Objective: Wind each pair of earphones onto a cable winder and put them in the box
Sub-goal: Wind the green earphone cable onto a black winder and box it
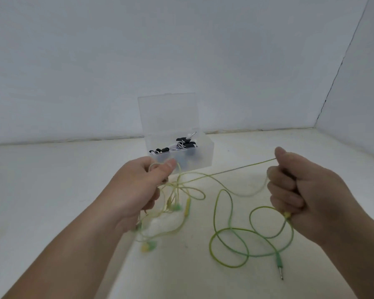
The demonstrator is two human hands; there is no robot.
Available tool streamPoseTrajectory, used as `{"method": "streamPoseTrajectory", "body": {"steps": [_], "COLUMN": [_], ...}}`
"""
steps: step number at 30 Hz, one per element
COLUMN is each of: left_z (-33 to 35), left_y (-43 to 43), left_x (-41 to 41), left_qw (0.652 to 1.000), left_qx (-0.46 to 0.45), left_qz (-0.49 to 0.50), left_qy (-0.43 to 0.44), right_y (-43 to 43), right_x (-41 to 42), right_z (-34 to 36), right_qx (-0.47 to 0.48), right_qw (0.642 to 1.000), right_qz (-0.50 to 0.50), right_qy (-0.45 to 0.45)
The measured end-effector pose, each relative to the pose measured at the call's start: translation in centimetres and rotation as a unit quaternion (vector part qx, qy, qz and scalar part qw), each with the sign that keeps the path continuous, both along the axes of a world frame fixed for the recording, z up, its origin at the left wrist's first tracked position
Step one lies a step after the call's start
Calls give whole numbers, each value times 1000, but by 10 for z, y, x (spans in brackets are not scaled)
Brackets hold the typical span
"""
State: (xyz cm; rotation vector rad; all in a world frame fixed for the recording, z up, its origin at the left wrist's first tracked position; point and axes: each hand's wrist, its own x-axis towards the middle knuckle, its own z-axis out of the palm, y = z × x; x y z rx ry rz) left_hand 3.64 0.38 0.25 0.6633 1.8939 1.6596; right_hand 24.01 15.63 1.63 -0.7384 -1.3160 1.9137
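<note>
My left hand (138,186) pinches a bunch of yellow-green earphone cable (231,229) above the table, with earbuds (148,247) and the inline remote (187,207) dangling below it. My right hand (304,190) is curled round the same cable, and a taut strand runs between the two hands. Loops of the cable lie on the table, ending in the green jack plug (279,266). Behind my hands stands a clear plastic box (205,154) with its lid up. It holds black-and-white wound earphones (181,145). No cable winder shows in either hand.
The white table meets pale walls at the back and right, forming a corner at the far right (313,127). The box stands mid-table, just beyond my left hand.
</note>
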Motion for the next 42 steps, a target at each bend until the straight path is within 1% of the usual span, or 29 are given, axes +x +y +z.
{"method": "streamPoseTrajectory", "body": {"steps": [2, 4, 5, 7, 8, 10, 11, 12, 14, 17, 18, 20, 22, 23, 25, 26, 27, 28, 29, 30, 31, 32, 33, 34, 35, 37, 39, 40, 42], "left_z": [5, 10, 12, 14, 13, 9, 7, 5, 2, 1, 0, -5, -13, -16, -20, -21, -21, -19, -17, -14, -11, -10, -12, -13, -16, -17, -15, -14, -15], "left_y": [-2, -3, -3, -4, -5, -6, -6, -7, -12, -18, -19, -18, -15, -12, -7, -5, -2, -1, 2, 4, 6, 7, 8, 8, 9, 9, 11, 12, 14], "left_x": [-3, -4, -4, -6, -7, -10, -13, -17, -28, -39, -40, -42, -41, -38, -32, -27, -22, -14, -7, 3, 16, 29, 39, 48, 53, 54, 50, 47, 39], "left_qw": [996, 979, 971, 970, 980, 993, 987, 980, 964, 916, 900, 889, 887, 874, 827, 810, 802, 802, 814, 845, 883, 914, 923, 918, 908, 897, 903, 917, 943], "left_qx": [42, 92, 107, 110, 90, 21, 2, -10, -45, -170, -211, -262, -288, -309, -339, -317, -262, -186, -108, -41, 1, 21, 24, 8, -15, -54, -39, -16, 28], "left_qz": [-16, -14, -10, 28, 59, 120, 140, 158, 198, 246, 239, 192, 130, 109, 116, 137, 153, 148, 117, 51, -34, -128, -206, -259, -286, -285, -255, -213, -83], "left_qy": [-76, -180, -212, -213, -168, 0, 73, 117, 168, 269, 295, 322, 335, 360, 433, 473, 515, 548, 558, 530, 467, 385, 323, 300, 307, 334, 344, 337, 323], "right_y": [6, 13, 15, 19, 20, 21, 20, 20, 19, 20, 20, 20, 17, 14, 8, 5, 2, -2, -6, -9, -12, -16, -17, -19, -21, -24, -22, -18, -5], "right_x": [3, 4, 5, 4, 5, 5, 6, 6, 8, 10, 11, 12, 11, 11, 10, 10, 9, 8, 7, 6, 4, 2, 0, -1, -1, 1, 3, 5, 10], "right_z": [1, 0, -1, -1, 0, 1, 2, 3, 4, 5, 6, 5, 5, 4, 3, 3, 1, 1, -1, -3, -5, -5, -6, -5, -4, -1, 1, 3, 6], "right_qx": [-39, -73, -82, -89, -87, -67, -54, -42, -33, -24, -17, 2, 43, 75, 137, 166, 196, 230, 264, 295, 324, 354, 381, 401, 404, 387, 377, 374, 377], "right_qw": [999, 994, 992, 988, 986, 985, 985, 985, 985, 984, 984, 986, 991, 993, 990, 985, 977, 964, 948, 931, 916, 903, 888, 875, 867, 869, 880, 886, 894], "right_qz": [-21, -59, -78, -111, -124, -137, -136, -134, -130, -128, -124, -109, -83, -64, -16, 12, 39, 59, 75, 86, 97, 109, 122, 142, 170, 219, 214, 192, 105], "right_qy": [30, 48, 53, 63, 71, 84, 90, 96, 111, 125, 128, 128, 93, 61, -5, -37, -72, -117, -161, -196, -214, -220, -224, -233, -235, -217, -196, -195, -219]}}
